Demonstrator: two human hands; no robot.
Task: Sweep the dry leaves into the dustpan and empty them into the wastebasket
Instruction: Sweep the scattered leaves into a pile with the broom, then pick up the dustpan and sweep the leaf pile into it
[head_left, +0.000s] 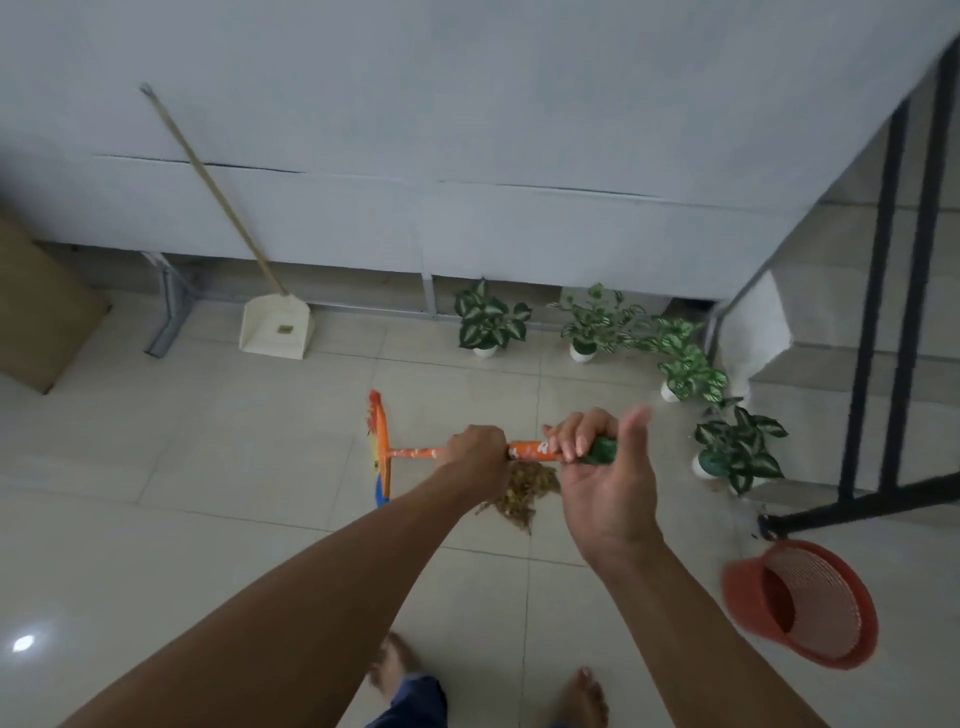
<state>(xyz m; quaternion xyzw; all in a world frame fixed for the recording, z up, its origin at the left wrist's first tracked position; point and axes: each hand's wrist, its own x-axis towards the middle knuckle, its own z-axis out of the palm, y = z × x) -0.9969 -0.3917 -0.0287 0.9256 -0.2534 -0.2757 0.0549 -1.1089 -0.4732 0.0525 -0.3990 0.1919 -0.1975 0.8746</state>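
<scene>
I hold an orange broom (415, 453) with both hands; its handle lies level across the view and its colourful head points left. My left hand (475, 453) grips the handle's middle. My right hand (597, 467) wraps the green end, thumb up. A pile of dry leaves (524, 493) lies on the floor tiles just below the handle, partly hidden by my hands. The cream dustpan (277, 327) with a long wooden stick leans against the far wall, left of centre. The red mesh wastebasket (802, 603) stands at the lower right.
Several potted plants (491, 319) line the wall base and the right side. Black metal table legs (883, 312) stand at the right. A cardboard box (41, 312) sits at the far left. My bare feet (584, 696) are at the bottom.
</scene>
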